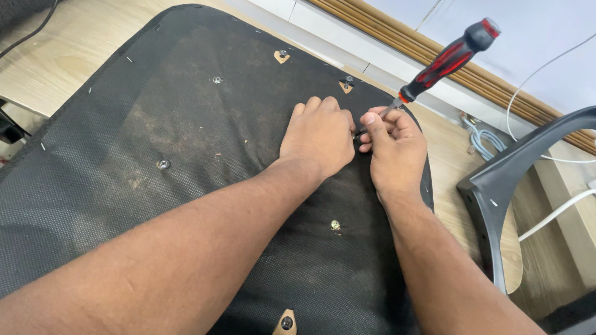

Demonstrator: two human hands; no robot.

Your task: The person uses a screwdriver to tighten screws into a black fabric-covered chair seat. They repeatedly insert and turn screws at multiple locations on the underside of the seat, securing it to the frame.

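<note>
Right hand (394,146) pinches the metal shaft of the screwdriver (448,61) low down, probably to steady the tip; red-black handle tilts away toward 1 o'clock. Left hand (318,138) curled closed, knuckles up, touching the right at 9 o'clock, seemingly bracing the spot; what it grips cannot be told. Both rest on the upturned seat base (186,124), black fabric. Screws (163,164) lie at 9 o'clock; grey armrest (496,186) at 3 o'clock.

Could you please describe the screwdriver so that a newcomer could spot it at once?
Find the black fabric seat underside filling the view. At its far right edge, the right hand grips the screwdriver; its red-and-black handle is the only tool, slanting up above both hands.
</note>
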